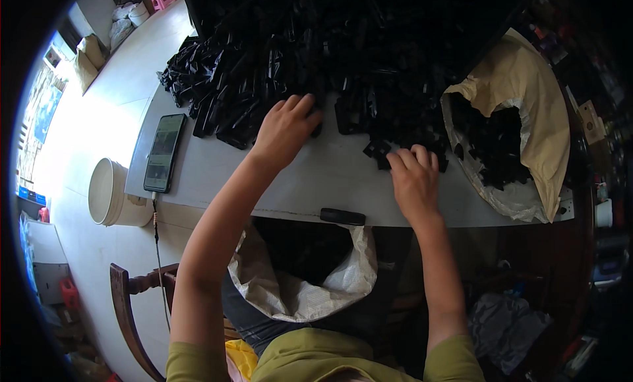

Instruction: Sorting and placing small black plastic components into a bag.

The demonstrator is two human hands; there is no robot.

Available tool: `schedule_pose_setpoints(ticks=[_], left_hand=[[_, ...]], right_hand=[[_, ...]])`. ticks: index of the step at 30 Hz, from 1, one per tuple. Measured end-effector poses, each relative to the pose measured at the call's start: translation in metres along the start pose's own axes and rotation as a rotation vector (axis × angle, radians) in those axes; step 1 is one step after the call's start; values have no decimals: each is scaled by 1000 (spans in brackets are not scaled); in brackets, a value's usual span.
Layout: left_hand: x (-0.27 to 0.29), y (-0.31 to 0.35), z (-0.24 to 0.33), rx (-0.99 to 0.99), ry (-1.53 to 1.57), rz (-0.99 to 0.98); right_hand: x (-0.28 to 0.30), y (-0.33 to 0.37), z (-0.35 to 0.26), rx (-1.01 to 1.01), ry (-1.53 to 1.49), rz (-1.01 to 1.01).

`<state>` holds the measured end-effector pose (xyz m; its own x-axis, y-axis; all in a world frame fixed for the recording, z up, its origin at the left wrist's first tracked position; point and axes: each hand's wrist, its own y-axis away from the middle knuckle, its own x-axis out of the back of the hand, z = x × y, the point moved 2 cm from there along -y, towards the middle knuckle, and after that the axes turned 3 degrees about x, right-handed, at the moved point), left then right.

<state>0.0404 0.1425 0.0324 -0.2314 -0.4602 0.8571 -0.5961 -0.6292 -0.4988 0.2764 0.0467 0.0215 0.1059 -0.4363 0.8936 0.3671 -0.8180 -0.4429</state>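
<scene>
A large heap of black plastic parts (231,98) covers the far side of the grey table (264,191). At the heap's near edge, my left hand (282,135) has its fingers bent round a black part that is mostly hidden. Farther right, my right hand (417,181) curls its fingers over small black pieces (379,151) at the edge of the heap. Its fingertips touch them, and the exact piece in its grip is hidden. A single oblong black part (343,216) lies on the table's front edge, between my forearms.
An open white woven sack (320,303) sits at my lap, dark inside. On the table's right stands a tan sack (534,92) with black pieces in it. A phone (163,154) with a cable lies at left, above a white bucket (109,191) and wooden chair (125,303).
</scene>
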Motion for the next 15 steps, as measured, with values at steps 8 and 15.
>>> schedule_pose_setpoints(ticks=[8,15], left_hand=[[24,27,44,-206,194,-13],[36,44,46,1,676,-140]], right_hand=[[5,13,-32,-84,-351,70],[-1,17,-32,-332,-979,91]])
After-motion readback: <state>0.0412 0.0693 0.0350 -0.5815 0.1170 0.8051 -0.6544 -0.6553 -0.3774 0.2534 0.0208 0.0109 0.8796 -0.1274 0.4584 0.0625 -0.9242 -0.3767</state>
